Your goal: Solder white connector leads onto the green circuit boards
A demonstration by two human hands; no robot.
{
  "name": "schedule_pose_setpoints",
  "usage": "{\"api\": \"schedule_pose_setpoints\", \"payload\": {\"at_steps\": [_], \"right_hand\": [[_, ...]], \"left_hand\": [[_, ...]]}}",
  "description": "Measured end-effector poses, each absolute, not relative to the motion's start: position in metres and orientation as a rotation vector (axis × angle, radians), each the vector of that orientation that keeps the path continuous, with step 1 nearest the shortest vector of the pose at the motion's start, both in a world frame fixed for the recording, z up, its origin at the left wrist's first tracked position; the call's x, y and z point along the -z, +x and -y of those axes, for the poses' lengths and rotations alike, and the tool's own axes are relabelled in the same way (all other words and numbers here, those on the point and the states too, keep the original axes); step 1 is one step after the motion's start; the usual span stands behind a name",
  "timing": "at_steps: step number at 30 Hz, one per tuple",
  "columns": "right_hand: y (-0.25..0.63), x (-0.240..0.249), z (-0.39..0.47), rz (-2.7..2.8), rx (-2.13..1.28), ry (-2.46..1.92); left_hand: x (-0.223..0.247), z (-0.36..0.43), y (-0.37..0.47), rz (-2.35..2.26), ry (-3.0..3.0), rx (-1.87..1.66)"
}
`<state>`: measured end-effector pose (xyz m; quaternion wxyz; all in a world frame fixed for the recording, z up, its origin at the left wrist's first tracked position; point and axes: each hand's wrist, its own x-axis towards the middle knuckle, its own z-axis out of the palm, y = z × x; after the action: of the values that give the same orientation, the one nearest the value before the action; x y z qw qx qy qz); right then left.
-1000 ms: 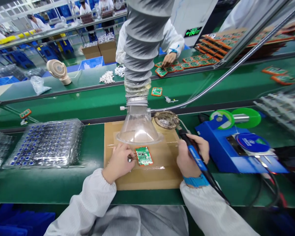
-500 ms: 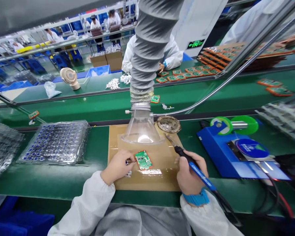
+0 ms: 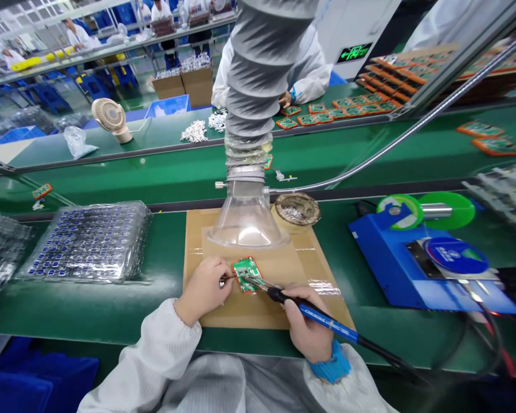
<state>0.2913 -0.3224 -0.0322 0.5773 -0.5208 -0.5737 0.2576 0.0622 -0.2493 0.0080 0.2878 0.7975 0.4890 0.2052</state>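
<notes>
A green circuit board (image 3: 246,268) with an orange edge lies on the brown cardboard sheet (image 3: 198,229). My left hand (image 3: 206,289) is closed at the board's left side, pinching a small dark part whose shape is mostly hidden by the fingers. In my right hand (image 3: 310,327) is a blue and black soldering iron (image 3: 322,318), held like a pen. Its metal tip reaches over the board's lower right part; whether it touches the surface is hard to tell. A clear funnel hood (image 3: 247,221) hangs just beyond the board.
Behind the sheet is a round bowl (image 3: 298,211) of metal bits. A blue solder feeder (image 3: 387,258) stands right, stacked clear trays (image 3: 90,241) left. Across the green conveyor (image 3: 167,172), a person's hand (image 3: 286,99) is near more boards.
My right hand has moved left, bringing the iron's tip from near the bowl to the board. My left hand stays at the board's left side. The camera view has shifted slightly.
</notes>
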Motion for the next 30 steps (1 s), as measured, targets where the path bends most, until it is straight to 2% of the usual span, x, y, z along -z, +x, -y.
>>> {"api": "schedule_pose_setpoints", "payload": {"at_steps": [14,30], "right_hand": [[0.287,0.023,0.318,1.449,-0.588,-1.244],[0.29,0.03,0.322,1.332,-0.624,-1.186]], "left_hand": [[-0.005,0.254,0.074,-1.462,1.985,-0.567],[-0.009,0.255,0.079,-1.559,1.969,-0.515]]}}
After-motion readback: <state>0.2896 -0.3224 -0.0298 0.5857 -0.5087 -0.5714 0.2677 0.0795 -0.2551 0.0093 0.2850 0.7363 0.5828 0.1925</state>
